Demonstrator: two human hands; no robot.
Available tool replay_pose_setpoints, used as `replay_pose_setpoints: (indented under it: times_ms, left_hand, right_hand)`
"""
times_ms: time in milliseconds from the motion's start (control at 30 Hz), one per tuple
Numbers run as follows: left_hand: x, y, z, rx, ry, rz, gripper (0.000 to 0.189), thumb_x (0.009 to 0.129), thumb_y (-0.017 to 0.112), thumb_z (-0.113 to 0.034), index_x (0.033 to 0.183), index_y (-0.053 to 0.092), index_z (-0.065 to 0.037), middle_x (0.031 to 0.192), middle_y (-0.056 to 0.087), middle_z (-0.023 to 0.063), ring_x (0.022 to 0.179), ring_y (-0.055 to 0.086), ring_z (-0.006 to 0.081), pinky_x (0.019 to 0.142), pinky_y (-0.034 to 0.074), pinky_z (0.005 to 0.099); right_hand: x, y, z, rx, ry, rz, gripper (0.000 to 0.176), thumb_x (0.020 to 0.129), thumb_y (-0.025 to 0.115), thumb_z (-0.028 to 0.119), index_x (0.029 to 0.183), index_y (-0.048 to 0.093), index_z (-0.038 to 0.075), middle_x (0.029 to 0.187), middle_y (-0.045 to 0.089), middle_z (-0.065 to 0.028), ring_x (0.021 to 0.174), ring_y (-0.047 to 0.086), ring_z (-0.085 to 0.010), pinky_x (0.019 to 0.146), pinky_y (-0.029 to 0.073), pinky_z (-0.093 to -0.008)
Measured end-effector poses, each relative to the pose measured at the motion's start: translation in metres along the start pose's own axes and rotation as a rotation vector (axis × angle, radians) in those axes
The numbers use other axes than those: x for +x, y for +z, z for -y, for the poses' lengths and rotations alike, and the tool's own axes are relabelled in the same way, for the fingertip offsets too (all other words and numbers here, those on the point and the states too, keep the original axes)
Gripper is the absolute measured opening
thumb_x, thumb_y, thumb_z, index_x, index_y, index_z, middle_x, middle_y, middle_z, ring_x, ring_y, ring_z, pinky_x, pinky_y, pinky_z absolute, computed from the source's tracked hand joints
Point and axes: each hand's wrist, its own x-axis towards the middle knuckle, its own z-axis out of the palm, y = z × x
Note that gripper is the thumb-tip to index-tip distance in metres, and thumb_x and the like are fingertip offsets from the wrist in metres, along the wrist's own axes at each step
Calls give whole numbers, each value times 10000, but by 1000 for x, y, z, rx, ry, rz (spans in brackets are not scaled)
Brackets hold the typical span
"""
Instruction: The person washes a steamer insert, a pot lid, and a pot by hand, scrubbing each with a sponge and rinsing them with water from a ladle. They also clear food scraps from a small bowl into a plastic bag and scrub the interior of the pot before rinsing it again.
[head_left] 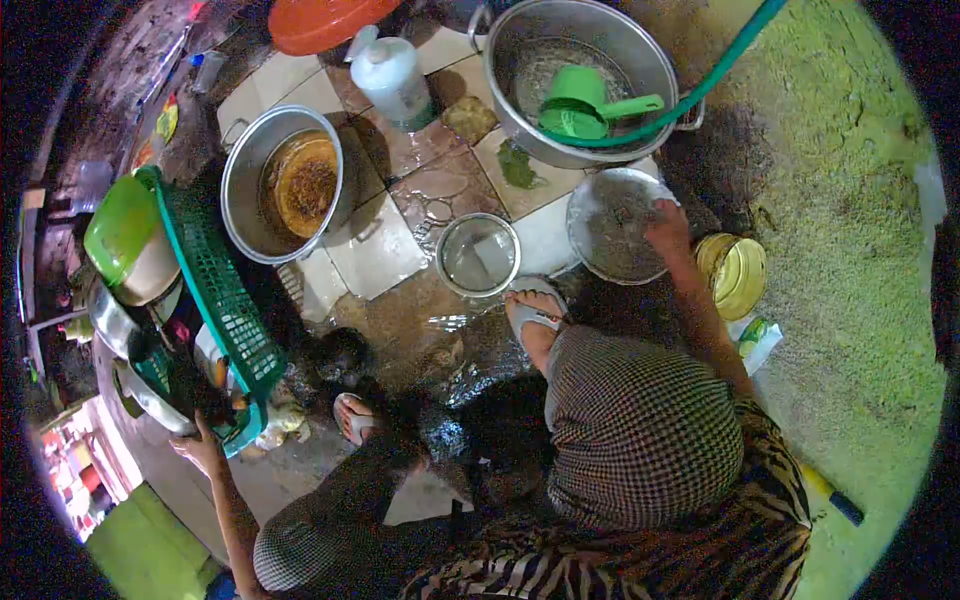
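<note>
My right hand [668, 228] grips the right rim of a round, flat grey metal lid [612, 225], its fingers closed over the edge. The lid lies low, just in front of the large metal pot [500, 95]. On the far left my left hand [205, 450] is closed at the lower edge of a shallow metal dish [150, 398], which leans among other dishes at the teal plastic basket [225, 290]. Part of that grip is hidden. A small round metal pan [478, 278] with a little water stands on the wet floor between my hands.
A green dipper [578, 100] and green hose [715, 75] are in the large pot. Another pot [232, 190] has brown residue inside. A white jug [388, 75] stands behind; a yellow tin [735, 275] sits by the right wall. My feet [535, 318] are on wet tiles.
</note>
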Motion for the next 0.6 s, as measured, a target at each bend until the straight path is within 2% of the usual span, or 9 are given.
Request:
replay_pose_setpoints:
  times_ms: [100, 167, 200, 267, 300, 367, 467, 533, 600]
  left_hand:
    - [-10, -11, -17, -470, 76, 260, 837, 778, 606, -520, 1272, 277, 71, 1250, 357, 286, 1155, 374, 391, 954, 346, 459]
    - [-7, -1, -12, -580, 102, 296, 746, 807, 603, -465, 1278, 301, 28, 1248, 378, 241, 1168, 370, 364, 951, 347, 451]
    - [-5, 1, -10, -565, 104, 283, 701, 816, 602, -441, 1258, 330, 31, 1228, 398, 231, 1124, 406, 354, 930, 366, 438]
    - [3, 7, 3, -544, 104, 263, 657, 826, 601, -417, 1238, 360, 34, 1208, 418, 220, 1080, 442, 344, 910, 384, 426]
    - [7, 3, 3, -228, 124, 170, 606, 836, 596, -392, 1219, 388, 29, 1187, 434, 214, 1028, 469, 328, 880, 401, 413]
    - [16, -6, 2, 93, 144, 71, 556, 846, 590, -367, 1200, 417, 25, 1166, 450, 208, 976, 496, 312, 851, 417, 401]
    - [10, -74, -100, -350, 292, 41, 397, 875, 561, -282, 1136, 489, 9, 1087, 519, 158, 909, 521, 247, 806, 423, 351]
    - [6, -83, -153, -646, 504, 306, 273, 879, 548, -190, 1074, 518, -1, 990, 576, 123, 843, 555, 231, 761, 441, 324]
    - [-11, -97, -221, -605, 676, 626, 221, 882, 536, -148, 1059, 529, -15, 963, 606, 100, 844, 580, 203, 762, 452, 313]
  right_hand:
    - [12, 34, -60, -445, -126, 102, 316, 769, 567, 278, 930, 577, 6, 970, 560, -170, 907, 528, -336, 813, 423, -424]
    - [40, 21, -45, -359, 359, 95, 314, 779, 569, 289, 955, 594, 30, 944, 585, -176, 898, 547, -332, 748, 457, -431]
    - [49, 21, -49, -356, 360, 93, 314, 779, 569, 289, 955, 594, 30, 944, 585, -176, 898, 547, -332, 748, 457, -431]
    - [62, 28, -69, -377, 382, 555, 309, 802, 561, 312, 959, 599, 49, 930, 598, -175, 891, 560, -319, 673, 469, -435]
    - [68, 26, -70, -376, 382, 710, 307, 809, 558, 320, 961, 600, 56, 926, 603, -174, 888, 565, -314, 648, 472, -437]
    - [61, 24, -69, -113, 395, 726, 320, 812, 563, 318, 994, 588, 56, 955, 600, -137, 911, 559, -279, 653, 476, -426]
    - [40, -4, -42, 714, 501, 664, 345, 815, 570, 315, 1044, 569, 56, 999, 595, -81, 945, 550, -225, 662, 482, -410]
    - [18, -16, -28, 1073, 555, 649, 365, 818, 574, 313, 1077, 557, 56, 1028, 592, -43, 968, 544, -189, 668, 486, -399]
    - [4, -19, -16, 1081, 612, 679, 369, 817, 576, 302, 1082, 547, 47, 1043, 582, -31, 982, 531, -160, 687, 487, -378]
